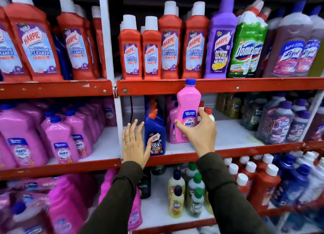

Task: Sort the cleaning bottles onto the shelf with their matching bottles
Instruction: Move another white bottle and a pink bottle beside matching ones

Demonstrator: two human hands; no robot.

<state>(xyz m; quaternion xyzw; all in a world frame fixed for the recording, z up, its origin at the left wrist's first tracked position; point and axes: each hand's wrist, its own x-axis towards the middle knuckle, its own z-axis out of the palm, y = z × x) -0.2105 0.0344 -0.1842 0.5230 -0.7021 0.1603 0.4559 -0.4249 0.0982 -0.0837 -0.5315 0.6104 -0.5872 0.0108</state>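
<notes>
While the right hand [199, 132] gripped a pink Lizol Shakti bottle [188, 114] around its lower body, thumb on the label and fingers wrapped behind, the bottle stood upright in front of the middle shelf [228, 150], its blue cap [190, 82] overlapping the red front rail of the upper shelf [245, 84]. The left hand [135, 144] was open and held nothing; its fingers were spread wide, a ring showed on one finger, and the thumb lay against the label of a blue Harpic bottle [155, 137] with an orange-red angled nozzle. That blue bottle stood near the front edge of the middle shelf, just left of the held bottle. Both arms wore dark olive sleeves [222, 190].

Directly behind the held bottle stood further pink bottles [172, 126] of the same colour, and small white bottles with red caps [208, 111] showed just beside the right hand's fingers. To the left of the white upright post [118, 121], the adjoining bay held a dense row of larger pink Shakti bottles with blue caps [57, 137]. To the right on the middle shelf stood dark multipack bottles with purple caps [280, 125].

The upper shelf carried red Harpic Bathroom Cleaner bottles [170, 46], one purple Harpic bottle [220, 42], green Domex bottles [247, 46] and Lizol bottles [294, 46]. The lower shelf held small yellow and green bottles [185, 195] and red bottles with white caps [259, 181].
</notes>
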